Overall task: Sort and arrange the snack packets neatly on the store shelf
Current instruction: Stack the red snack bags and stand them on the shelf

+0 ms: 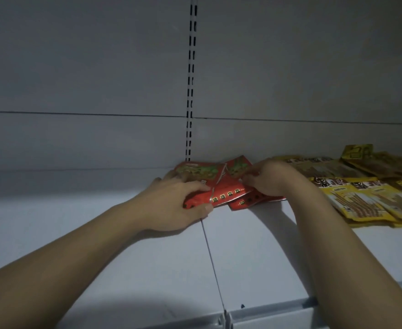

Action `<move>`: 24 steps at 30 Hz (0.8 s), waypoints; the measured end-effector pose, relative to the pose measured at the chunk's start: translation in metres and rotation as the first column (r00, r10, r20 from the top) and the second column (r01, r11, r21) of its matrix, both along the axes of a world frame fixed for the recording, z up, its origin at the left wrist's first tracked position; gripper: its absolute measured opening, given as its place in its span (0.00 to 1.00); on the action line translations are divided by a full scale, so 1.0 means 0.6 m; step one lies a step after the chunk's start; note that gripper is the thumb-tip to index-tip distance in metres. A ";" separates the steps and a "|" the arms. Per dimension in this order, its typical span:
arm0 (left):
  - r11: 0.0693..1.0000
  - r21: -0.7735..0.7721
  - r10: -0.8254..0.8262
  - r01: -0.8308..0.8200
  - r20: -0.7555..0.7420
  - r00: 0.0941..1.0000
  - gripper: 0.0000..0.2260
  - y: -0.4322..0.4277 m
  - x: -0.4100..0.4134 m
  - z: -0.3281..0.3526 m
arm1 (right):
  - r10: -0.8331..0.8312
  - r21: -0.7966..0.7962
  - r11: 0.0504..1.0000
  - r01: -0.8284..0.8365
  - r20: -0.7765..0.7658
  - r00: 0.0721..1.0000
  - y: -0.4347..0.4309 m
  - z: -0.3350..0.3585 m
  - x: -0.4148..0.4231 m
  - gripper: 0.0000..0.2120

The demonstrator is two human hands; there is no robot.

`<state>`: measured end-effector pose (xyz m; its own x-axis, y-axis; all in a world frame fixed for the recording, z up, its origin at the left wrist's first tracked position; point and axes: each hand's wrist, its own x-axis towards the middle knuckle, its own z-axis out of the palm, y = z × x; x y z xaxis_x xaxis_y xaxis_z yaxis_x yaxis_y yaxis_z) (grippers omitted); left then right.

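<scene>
Gripping the left end of a loose stack of glossy red foil snack packets (228, 193), the left hand (171, 205) curls around them, while the right hand (268, 179) pinches their right side. They lie at the back of the pale grey metal shelf (100, 233), beside flat yellow packets (361, 200).

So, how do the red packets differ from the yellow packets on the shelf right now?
The red packets are held by the left hand and right hand; the yellow packets lie untouched. The red packets overlap crookedly; the yellow packets sit in neater rows to their right. Both kinds lie flat on the same shelf.
</scene>
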<state>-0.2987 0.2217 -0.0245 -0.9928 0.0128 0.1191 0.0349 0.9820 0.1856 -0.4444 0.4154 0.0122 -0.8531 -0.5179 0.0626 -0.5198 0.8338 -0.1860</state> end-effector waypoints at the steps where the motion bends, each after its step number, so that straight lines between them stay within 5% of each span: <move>1: 1.000 -0.007 -0.005 0.005 0.001 1.000 0.30 -0.003 0.000 0.002 | 0.012 0.032 0.999 -0.013 0.033 0.999 0.000 -0.001 0.001 0.16; 6: 0.996 0.032 -0.082 0.085 -0.088 0.993 0.27 -0.008 -0.007 -0.004 | 0.024 0.083 0.996 -0.029 0.060 0.998 0.000 -0.001 0.002 0.17; 12: 0.999 -0.012 0.047 -0.052 -0.269 0.962 0.27 0.014 -0.033 -0.016 | -0.028 0.029 0.999 0.027 0.040 0.999 -0.002 -0.005 -0.007 0.17; 18: 0.989 -0.147 -0.004 -0.012 -0.109 0.994 0.25 0.014 -0.030 -0.029 | -0.108 0.045 0.993 0.106 0.058 0.992 0.011 -0.007 -0.017 0.18; 24: 0.989 -0.144 0.008 -0.026 -0.124 0.992 0.22 0.019 -0.034 -0.028 | -0.118 0.034 0.993 0.117 0.058 0.991 0.008 -0.016 -0.020 0.17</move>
